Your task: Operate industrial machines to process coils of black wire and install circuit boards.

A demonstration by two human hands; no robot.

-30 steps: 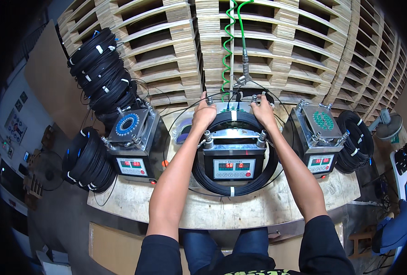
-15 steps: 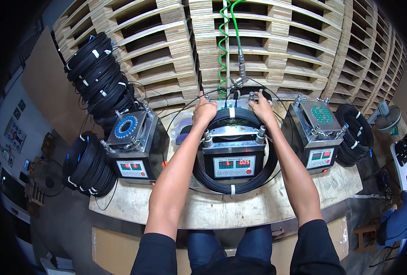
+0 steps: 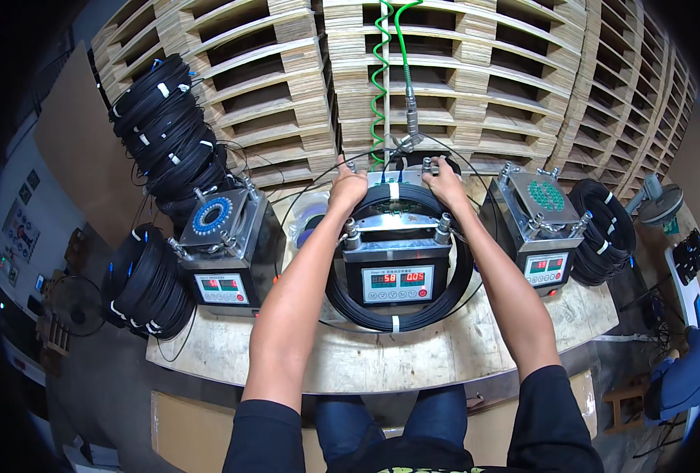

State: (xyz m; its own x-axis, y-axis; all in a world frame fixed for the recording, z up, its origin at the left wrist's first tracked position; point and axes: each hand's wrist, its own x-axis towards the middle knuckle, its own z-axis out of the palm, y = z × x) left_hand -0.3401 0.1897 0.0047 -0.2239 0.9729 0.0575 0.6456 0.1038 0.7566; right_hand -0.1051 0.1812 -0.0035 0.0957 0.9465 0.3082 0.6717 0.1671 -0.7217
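Observation:
Both my arms reach over a coil of black cable [image 3: 395,324] that encircles a bench machine [image 3: 433,255] with a steel top and a lit digital panel. At the machine's far left corner, my left hand [image 3: 350,189] is closed around a metal corner post [image 3: 351,166], its fingers partly hidden behind. My right hand [image 3: 446,186] closes likewise on the far right corner post [image 3: 426,165]. Thin cable ends with blue tips run into the holder between the hands. Two nearer corner posts stand untouched at the front of the steel top.
Similar machines stand to the left [image 3: 222,260] and right [image 3: 541,229] on the wooden table [image 3: 231,355]. Coiled black cables [image 3: 168,150] are piled far left, with another coil [image 3: 602,236] at right. Wooden pallets [image 3: 476,71] rise behind; a green air hose [image 3: 403,55] hangs down to a metal fitting.
The lit digits on the middle machine's panel differ from before. My hands stay at the two far posts; the whole view has shifted slightly.

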